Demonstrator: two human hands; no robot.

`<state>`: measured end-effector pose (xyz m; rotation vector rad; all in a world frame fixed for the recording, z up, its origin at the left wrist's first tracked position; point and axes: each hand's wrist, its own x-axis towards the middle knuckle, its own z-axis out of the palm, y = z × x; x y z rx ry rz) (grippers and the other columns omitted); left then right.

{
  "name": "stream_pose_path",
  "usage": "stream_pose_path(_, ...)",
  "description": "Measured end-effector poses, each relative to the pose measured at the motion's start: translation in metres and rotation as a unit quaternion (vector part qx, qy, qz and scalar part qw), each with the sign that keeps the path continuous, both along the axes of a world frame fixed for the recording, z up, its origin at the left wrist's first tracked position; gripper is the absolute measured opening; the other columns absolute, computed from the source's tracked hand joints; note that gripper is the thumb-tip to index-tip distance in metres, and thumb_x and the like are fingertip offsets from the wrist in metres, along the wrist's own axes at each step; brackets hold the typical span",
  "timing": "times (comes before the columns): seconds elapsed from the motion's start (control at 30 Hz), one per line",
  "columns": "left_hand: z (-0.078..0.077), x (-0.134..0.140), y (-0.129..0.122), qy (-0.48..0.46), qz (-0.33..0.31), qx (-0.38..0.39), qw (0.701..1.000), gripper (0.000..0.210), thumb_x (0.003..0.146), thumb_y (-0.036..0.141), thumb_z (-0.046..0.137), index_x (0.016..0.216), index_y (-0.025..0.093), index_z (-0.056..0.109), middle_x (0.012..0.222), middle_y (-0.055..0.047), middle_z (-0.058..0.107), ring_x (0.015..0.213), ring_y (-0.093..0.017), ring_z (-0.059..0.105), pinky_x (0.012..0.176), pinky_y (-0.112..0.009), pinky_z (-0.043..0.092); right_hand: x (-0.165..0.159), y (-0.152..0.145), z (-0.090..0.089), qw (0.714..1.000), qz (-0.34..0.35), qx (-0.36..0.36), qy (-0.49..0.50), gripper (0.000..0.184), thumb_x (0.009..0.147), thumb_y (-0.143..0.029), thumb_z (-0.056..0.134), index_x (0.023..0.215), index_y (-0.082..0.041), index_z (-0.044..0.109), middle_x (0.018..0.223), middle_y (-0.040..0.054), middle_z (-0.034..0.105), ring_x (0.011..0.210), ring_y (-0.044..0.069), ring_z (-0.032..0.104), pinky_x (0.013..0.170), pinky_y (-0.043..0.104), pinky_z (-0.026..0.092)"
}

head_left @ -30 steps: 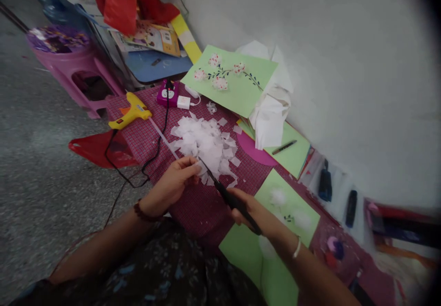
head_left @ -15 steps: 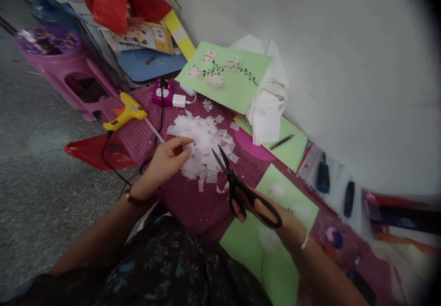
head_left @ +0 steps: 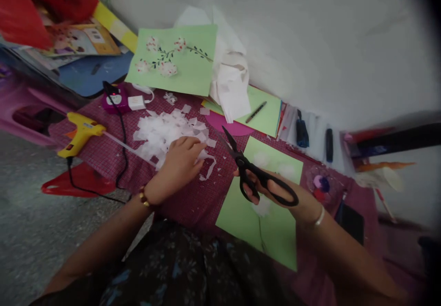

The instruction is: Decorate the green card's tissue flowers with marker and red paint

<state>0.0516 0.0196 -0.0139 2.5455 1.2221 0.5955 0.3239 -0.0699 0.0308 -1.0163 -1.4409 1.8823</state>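
Observation:
My right hand (head_left: 263, 184) grips a pair of black-handled scissors (head_left: 241, 159), fingers through the loops, blades slightly apart and pointing up and left. My left hand (head_left: 184, 161) lies palm down at the near right edge of a heap of white paper scraps (head_left: 165, 129), its fingers bent a little and apart. What is under the palm is hidden. A curled strip of white paper (head_left: 209, 167) lies beside its fingertips. Beneath my right hand, a green sheet (head_left: 279, 246) carries white paper puffs (head_left: 261, 159) and a drawn stem.
A yellow glue gun (head_left: 81, 131) with a glue stick lies left of the heap, near a purple power socket (head_left: 115, 101). Behind are a green flower picture (head_left: 193, 76), crumpled white paper (head_left: 232, 85) and a pen (head_left: 256, 112). A plastic dish (head_left: 320, 184) is at right.
My left hand has turned palm down and moved to the heap's near right edge, and the scraps there have been pushed back. The view has swung right; the scissors stay in my right hand.

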Motion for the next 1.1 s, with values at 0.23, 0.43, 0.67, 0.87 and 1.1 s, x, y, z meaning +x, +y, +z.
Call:
stream_pose_path(0.23, 0.009, 0.018, 0.024, -0.036, -0.062, -0.01, 0.997, 0.015, 0.084, 0.014, 0.06, 0.082, 0.021, 0.073, 0.108, -0.009, 0.067, 0.11, -0.029, 0.056, 0.098, -0.048, 0.039, 0.002, 0.001, 0.002, 0.999, 0.033, 0.022, 0.021, 0.059, 0.093, -0.065, 0.047, 0.129, -0.018, 0.056, 0.087, 0.0033, 0.053, 0.07, 0.014, 0.051, 0.065, 0.029, 0.041)
stream_pose_path(0.43, 0.048, -0.033, -0.003, -0.31, 0.177, 0.027, 0.934, 0.017, 0.085, 0.021, 0.062, 0.093, 0.028, 0.074, 0.096, -0.002, 0.062, 0.095, -0.019, 0.058, 0.086, -0.033, 0.046, -0.031, 0.028, 0.003, 0.998, 0.031, 0.026, 0.047, 0.053, 0.089, -0.065, 0.054, 0.11, -0.017, 0.061, 0.086, 0.0043, 0.058, 0.07, 0.014, 0.054, 0.067, 0.031, 0.045)
stream_pose_path(0.67, 0.05, -0.082, -0.016, -0.391, 0.252, -0.07, 0.882, 0.009, 0.077, 0.016, 0.065, 0.072, 0.022, 0.061, 0.085, 0.0, 0.063, 0.084, -0.015, 0.058, 0.08, -0.026, 0.045, -0.078, 0.022, -0.03, 0.984, 0.154, -0.085, 0.036, 0.057, 0.091, -0.07, 0.046, 0.087, -0.014, 0.058, 0.069, 0.0017, 0.056, 0.058, 0.01, 0.052, 0.056, 0.025, 0.038)
stream_pose_path(0.87, 0.031, -0.082, -0.015, -0.523, 0.253, -0.188, 0.792, 0.035, 0.073, 0.018, 0.067, 0.107, 0.024, 0.058, 0.093, 0.002, 0.062, 0.058, -0.008, 0.058, 0.054, -0.022, 0.047, -0.071, 0.012, -0.028, 0.99, 0.123, -0.065, 0.0, 0.056, 0.093, -0.066, 0.047, 0.11, -0.014, 0.055, 0.08, 0.0031, 0.057, 0.064, 0.012, 0.054, 0.061, 0.027, 0.041)
stream_pose_path(1.1, 0.006, -0.077, -0.029, -0.496, 0.253, -0.281, 0.781, 0.034, 0.074, 0.021, 0.063, 0.108, 0.019, 0.07, 0.068, 0.002, 0.066, 0.057, -0.012, 0.06, 0.057, -0.022, 0.047, -0.075, 0.013, -0.035, 0.987, 0.116, -0.094, 0.062, 0.064, 0.09, -0.068, 0.05, 0.123, -0.014, 0.056, 0.082, 0.0044, 0.058, 0.063, 0.011, 0.055, 0.06, 0.026, 0.039)
